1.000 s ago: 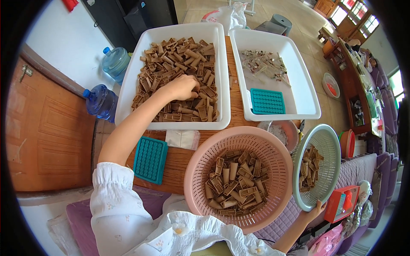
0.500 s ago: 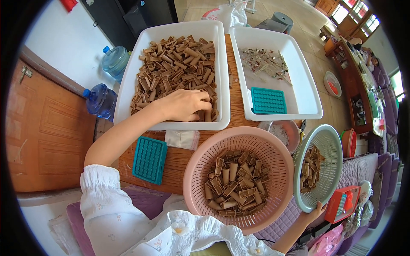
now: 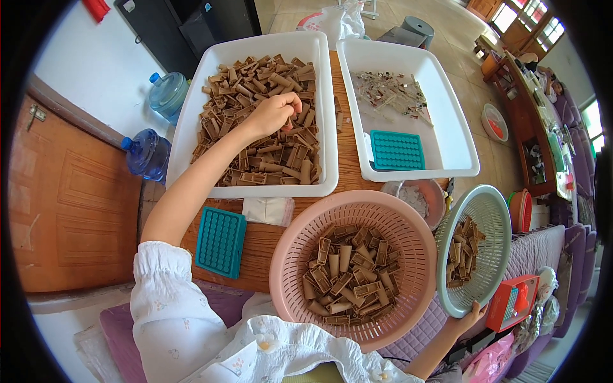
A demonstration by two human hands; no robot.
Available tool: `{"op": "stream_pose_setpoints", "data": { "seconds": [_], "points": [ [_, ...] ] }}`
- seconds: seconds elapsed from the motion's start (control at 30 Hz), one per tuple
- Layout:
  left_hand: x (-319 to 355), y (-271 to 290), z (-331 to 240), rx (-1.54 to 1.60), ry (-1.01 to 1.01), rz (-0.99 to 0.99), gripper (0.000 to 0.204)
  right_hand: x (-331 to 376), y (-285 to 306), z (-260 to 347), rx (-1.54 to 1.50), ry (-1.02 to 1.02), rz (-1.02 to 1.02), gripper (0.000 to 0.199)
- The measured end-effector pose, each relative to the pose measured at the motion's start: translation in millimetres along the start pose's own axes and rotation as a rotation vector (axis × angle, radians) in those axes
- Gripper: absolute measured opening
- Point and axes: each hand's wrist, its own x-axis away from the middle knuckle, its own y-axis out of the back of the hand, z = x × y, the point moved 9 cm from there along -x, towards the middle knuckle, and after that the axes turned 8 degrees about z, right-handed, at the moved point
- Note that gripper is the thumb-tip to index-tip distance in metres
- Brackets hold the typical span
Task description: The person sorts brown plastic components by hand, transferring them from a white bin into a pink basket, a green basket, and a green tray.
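My left hand (image 3: 276,115) is over a white tub (image 3: 325,115) heaped with small brown trough-shaped plastic pieces (image 3: 281,156). Its fingers are curled and closed; what they may pinch is mostly hidden behind them, with brown pieces just beneath. My right hand (image 3: 471,315) grips the lower rim of a pale green slotted basket (image 3: 488,223), which stands tilted and holds more of the brown pieces (image 3: 463,255). Between my arms sits a pink slotted basket (image 3: 287,274) with a pile of the same brown pieces (image 3: 354,274) in it.
A second white tub (image 3: 453,150) holds thin clear pieces (image 3: 393,92) and a teal pocketed tray (image 3: 397,150). Another teal tray (image 3: 220,241) lies by my left forearm, near a small clear bag (image 3: 268,210). Water jugs (image 3: 148,152) stand left; a red box (image 3: 513,303) lies right.
My left hand has lifted from the tub's near side and moved farther back over the heap, its fingers more curled. My right hand keeps its place on the green basket's rim.
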Motion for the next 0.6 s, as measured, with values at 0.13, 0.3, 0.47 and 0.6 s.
{"op": "stream_pose_setpoints", "data": {
  "seconds": [0.13, 0.3, 0.47, 0.6],
  "points": [
    [-14.9, -14.9, 16.6, 0.219, 0.206, 0.044, 0.01, 0.8, 1.2, 0.3, 0.002, -0.005, -0.017, 0.048],
    [-28.1, -16.1, 14.1, 0.097, 0.05, 0.012, 0.01, 1.6, -1.0, 0.5, 0.005, -0.011, -0.02, 0.049],
    [-22.2, -24.7, -6.2, -0.619, -0.149, 0.087, 0.014, 3.2, -3.5, 0.6, 0.009, -0.003, -0.039, 0.048],
    [-9.9, -44.3, -23.3, -0.776, -0.109, 0.203, 0.021, -3.5, 12.2, -1.1, 0.014, -0.005, -0.064, 0.05]
  ]
}}
